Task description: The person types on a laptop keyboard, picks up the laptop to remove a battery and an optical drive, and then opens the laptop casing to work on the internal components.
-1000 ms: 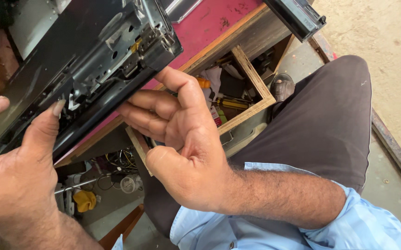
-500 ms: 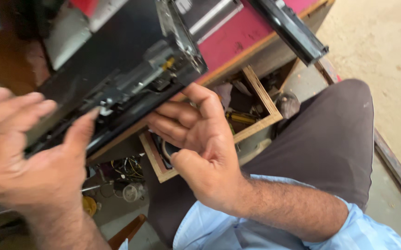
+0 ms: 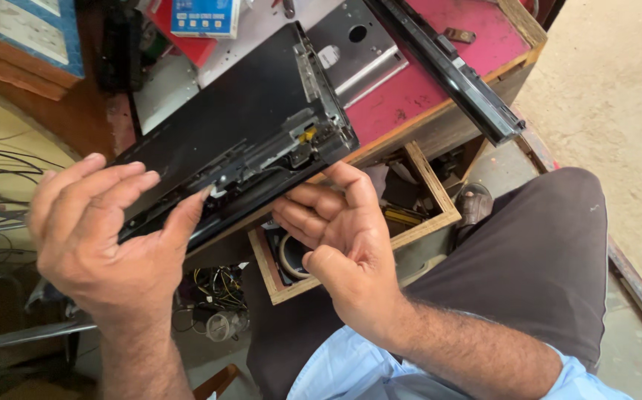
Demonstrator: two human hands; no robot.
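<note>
Head view: black device point(image 3: 239, 141) underside hidden; left hand point(image 3: 106, 237) bracing.

Red-topped wooden workbench point(image 3: 439, 81), open drawer point(image 3: 424, 189), sandy floor point(image 3: 610, 81)
</note>
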